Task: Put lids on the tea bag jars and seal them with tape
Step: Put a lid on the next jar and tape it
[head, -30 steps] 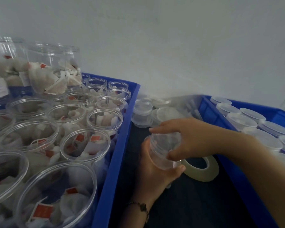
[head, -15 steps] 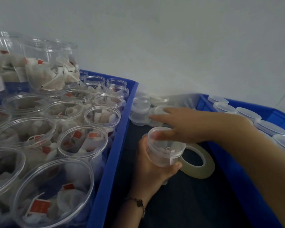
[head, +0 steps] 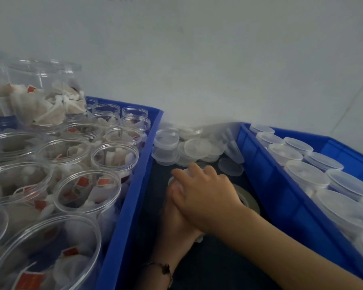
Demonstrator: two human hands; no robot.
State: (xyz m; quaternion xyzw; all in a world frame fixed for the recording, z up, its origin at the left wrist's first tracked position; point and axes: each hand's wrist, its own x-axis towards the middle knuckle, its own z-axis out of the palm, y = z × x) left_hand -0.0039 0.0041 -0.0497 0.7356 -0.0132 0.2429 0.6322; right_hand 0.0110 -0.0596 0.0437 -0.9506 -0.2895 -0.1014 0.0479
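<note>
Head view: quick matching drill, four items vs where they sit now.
Things:
1. Open jars
2. Lidded jars
3. Loose lids
4. Tape roll

Places:
A. Heaped at the back of the dark gap between the two bins
B. In the left blue bin
C. On the dark surface, partly hidden behind the right hand
D. In the right blue bin

Pairs: 1-B, 2-D, 3-A, 4-C
</note>
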